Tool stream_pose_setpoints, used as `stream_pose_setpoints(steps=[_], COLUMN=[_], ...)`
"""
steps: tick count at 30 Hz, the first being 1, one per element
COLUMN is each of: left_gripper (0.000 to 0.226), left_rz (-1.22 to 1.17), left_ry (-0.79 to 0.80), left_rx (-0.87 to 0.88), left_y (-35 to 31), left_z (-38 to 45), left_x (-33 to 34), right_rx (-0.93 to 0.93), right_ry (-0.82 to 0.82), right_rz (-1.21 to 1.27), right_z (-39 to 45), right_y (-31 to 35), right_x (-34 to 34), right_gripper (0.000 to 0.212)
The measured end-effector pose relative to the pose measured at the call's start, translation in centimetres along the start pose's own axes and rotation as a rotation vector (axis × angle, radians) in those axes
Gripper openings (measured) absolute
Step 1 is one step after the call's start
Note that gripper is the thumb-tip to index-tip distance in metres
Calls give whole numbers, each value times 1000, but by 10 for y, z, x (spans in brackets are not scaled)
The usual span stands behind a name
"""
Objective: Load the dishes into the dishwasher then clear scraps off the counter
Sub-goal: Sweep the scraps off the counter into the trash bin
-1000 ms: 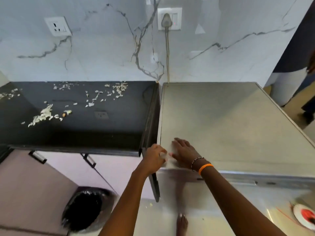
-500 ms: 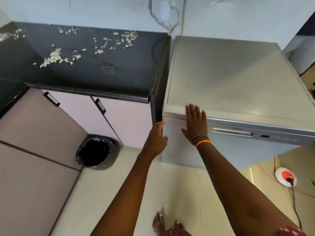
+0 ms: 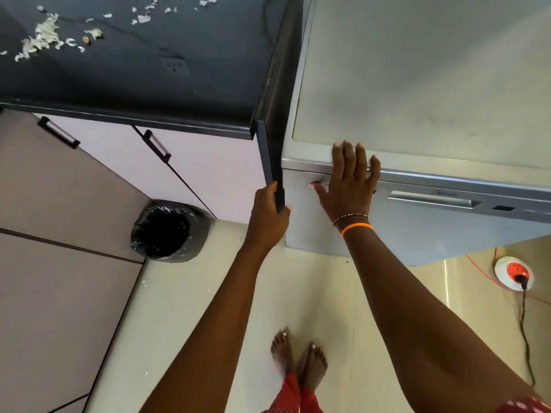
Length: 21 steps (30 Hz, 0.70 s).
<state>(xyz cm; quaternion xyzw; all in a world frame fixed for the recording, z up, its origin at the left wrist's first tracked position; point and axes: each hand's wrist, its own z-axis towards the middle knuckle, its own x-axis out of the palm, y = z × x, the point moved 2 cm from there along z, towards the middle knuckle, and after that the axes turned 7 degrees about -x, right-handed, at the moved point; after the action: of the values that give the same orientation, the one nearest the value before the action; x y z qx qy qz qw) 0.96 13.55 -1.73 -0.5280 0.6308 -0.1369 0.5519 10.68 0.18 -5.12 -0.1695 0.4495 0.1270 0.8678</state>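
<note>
Right hand lies flat, fingers spread, on the dishwasher front; left hand grips the dark side panel; scraps on bench.

Right hand flat on dishwasher front, fingers spread. Left hand touching dark side panel. Scraps lying on surface. Bin on floor.

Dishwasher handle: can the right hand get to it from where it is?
Probably yes. The right hand lies flat on the dishwasher door's top left edge, and the handle sits just to its right on the same panel, with nothing between them.
</note>
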Motion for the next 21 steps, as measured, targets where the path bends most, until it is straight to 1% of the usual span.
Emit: stream_pose_setpoints(steps=[2,5,10,14,18,21], left_gripper=[55,55,55,56,54,53], left_rz=[-8,-1,44,101,185,215], left_ry=[1,4,-15,-38,-78,-101], left_rx=[-21,-49,-35,44,109,136], left_y=[2,5,9,13,17,19], left_z=[4,5,3,-7,-23,-34], left_x=[1,4,17,31,41,43], right_rx=[-28,-67,-134,-101,33,46], right_ry=[-53,-88,-144,-73,-39,73], right_rz=[-6,-43,-52,-33,53,183], right_z=[-2,-4,-3,-3,-13,-40], right_y=[-1,-1,-4,-4,3,9], right_x=[5,8,10,7,-8,-17], right_gripper=[89,89,90,89,76,77])
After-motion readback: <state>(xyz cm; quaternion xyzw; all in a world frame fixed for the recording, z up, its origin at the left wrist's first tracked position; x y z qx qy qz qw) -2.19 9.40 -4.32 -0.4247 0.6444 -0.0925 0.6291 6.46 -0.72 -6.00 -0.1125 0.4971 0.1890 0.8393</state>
